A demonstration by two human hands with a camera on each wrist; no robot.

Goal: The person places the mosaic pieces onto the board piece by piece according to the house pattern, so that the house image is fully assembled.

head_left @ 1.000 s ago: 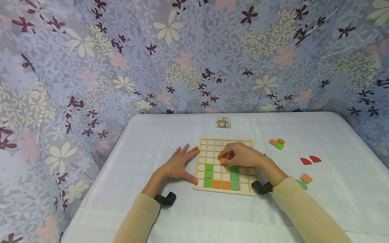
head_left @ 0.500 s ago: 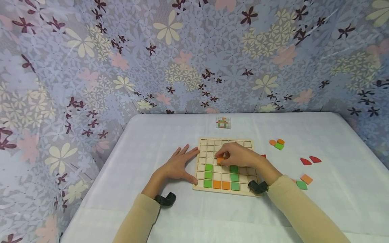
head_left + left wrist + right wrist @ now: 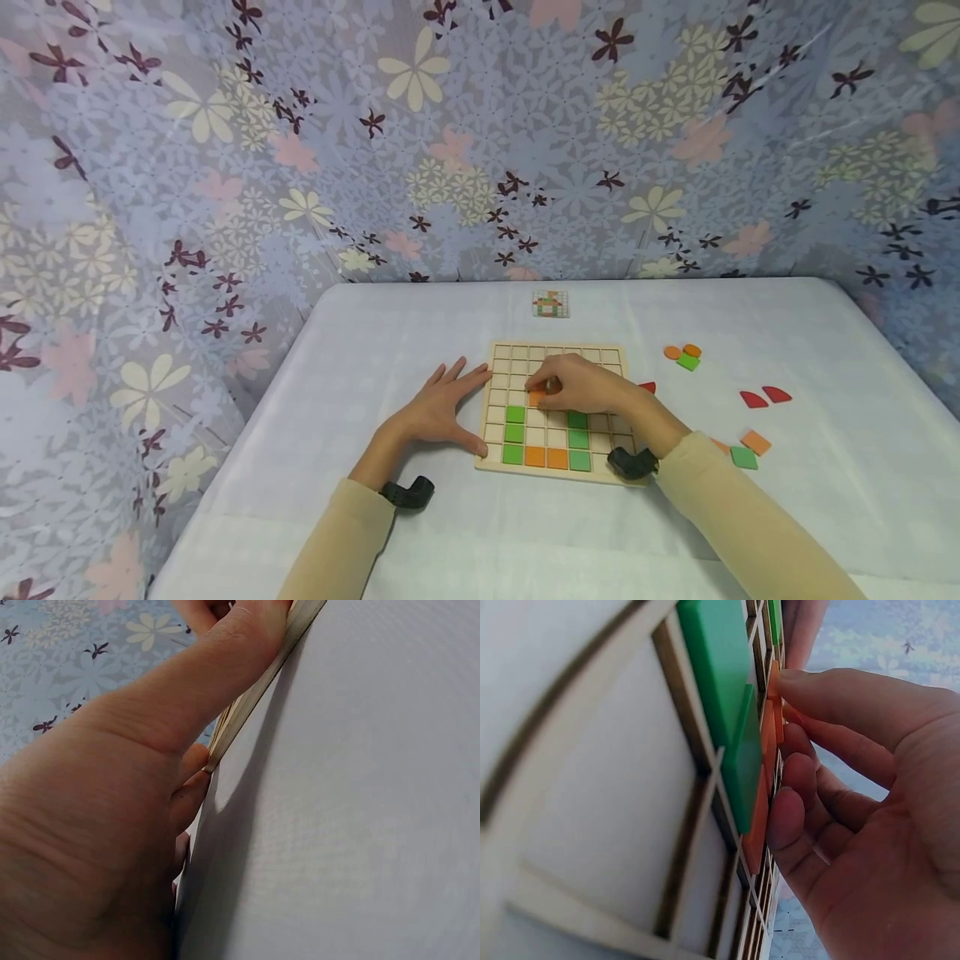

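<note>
A wooden grid board (image 3: 497, 467) lies on the table, with green square tiles (image 3: 513, 433) in a left column, more green tiles (image 3: 578, 439) in a right one, and two orange tiles (image 3: 546, 457) between them at the bottom. My right hand (image 3: 581, 385) pinches an orange square tile (image 3: 536, 399) over the middle rows; in the right wrist view the thumb lies on the tile's edge (image 3: 777, 701). Whether the tile sits fully in a cell cannot be told. My left hand (image 3: 435, 408) spreads its fingers beside the board's left edge, the thumb touching its lower left corner.
A small pattern card (image 3: 551, 304) lies behind the board. To the right are round orange pieces (image 3: 672, 353), a green square (image 3: 687, 362), red quarter-round pieces (image 3: 753, 400), an orange square (image 3: 755, 442) and a green square (image 3: 744, 457). Another red piece (image 3: 648, 387) lies partly behind the right wrist.
My right hand has shifted left across the board with the orange tile, by less than a cell's width. A red piece behind that wrist now shows more. My left hand stays in place.
</note>
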